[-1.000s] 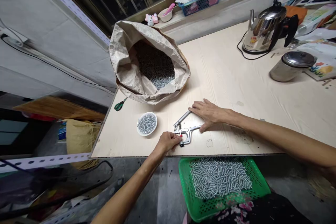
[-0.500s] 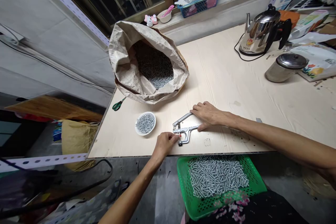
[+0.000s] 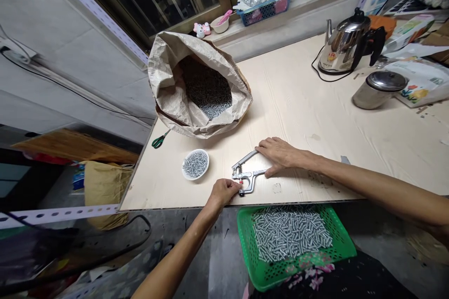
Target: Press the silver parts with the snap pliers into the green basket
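Grey metal snap pliers [image 3: 249, 177] lie at the table's front edge with their handles spread apart. My right hand [image 3: 278, 154] grips them, fingers on the upper handle and thumb at the lower one. At the jaw end, my left hand [image 3: 224, 192] has thumb and forefinger pinched together beside a small red part. What the pinch holds is too small and hidden to make out. Left of the pliers stands a white bowl [image 3: 184, 174] of small silvery metal pieces, perhaps springs or screws. Similar pieces fill a green basket [image 3: 250, 261] below the table edge.
Behind the bowl stands a large open sack [image 3: 164, 84] with more metal pieces inside. Green-handled scissors [image 3: 158, 141] lie near the left table edge. Toward the back right are a steel kettle [image 3: 345, 42] and a lidded metal canister [image 3: 372, 93].
The view has shifted slightly. My left fingers stay at the jaws, with the red part showing a little more; the right hand keeps its hold and the handles remain spread.
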`<state>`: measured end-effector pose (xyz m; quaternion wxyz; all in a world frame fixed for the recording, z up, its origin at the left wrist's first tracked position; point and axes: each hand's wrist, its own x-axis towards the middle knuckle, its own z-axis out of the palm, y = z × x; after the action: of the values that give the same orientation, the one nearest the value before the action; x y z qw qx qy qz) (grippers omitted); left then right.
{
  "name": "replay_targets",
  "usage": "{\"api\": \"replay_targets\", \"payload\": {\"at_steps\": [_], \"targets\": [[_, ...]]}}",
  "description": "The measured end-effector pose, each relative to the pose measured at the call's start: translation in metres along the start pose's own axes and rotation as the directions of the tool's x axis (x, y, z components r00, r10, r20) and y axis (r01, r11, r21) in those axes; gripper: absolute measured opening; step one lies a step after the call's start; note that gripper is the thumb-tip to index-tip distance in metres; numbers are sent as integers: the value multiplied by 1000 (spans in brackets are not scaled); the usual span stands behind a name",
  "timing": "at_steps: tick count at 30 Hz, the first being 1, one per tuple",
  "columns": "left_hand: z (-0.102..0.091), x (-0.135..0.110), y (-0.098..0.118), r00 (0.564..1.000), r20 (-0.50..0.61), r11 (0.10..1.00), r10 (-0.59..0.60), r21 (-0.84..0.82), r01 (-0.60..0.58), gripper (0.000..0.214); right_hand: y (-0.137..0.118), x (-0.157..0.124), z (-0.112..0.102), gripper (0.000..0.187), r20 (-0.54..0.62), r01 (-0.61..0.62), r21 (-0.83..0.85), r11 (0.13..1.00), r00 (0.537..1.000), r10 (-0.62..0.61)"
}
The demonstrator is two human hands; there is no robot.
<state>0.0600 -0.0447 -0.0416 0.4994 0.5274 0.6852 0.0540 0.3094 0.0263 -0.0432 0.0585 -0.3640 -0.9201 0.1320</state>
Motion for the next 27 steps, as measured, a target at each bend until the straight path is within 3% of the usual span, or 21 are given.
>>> {"api": "replay_targets", "payload": {"at_steps": [10,14,16,18,21,24,27], "targets": [[0,-2,3,999,21,996,-42,-81,44,41,-9,-4,-3,43,-5,-13,55,998,1000,13],[3,-5,2,998,-11,998,-55,-34,55,36,-11,-6,-4,39,-4,-18,70,997,1000,19],[5,-9,1,995,-100,999,3,37,1,34,-12,-7,-3,34,-6,-17,71,997,1000,17],[6,-14,0,952,-259,979,160,165,-119,30,-12,-8,-1,30,-17,-17,69,997,1000,19],[8,-18,4,821,-385,887,422,361,-287,29,-12,-11,3,29,-40,-15,63,998,999,17],[10,-15,13,733,-323,759,598,521,-390,29,-12,-12,7,31,-55,-3,39,999,998,5],[17,-3,26,684,-134,584,717,651,-485,63,-12,-11,10,34,-49,-5,9,1000,999,6]]}}
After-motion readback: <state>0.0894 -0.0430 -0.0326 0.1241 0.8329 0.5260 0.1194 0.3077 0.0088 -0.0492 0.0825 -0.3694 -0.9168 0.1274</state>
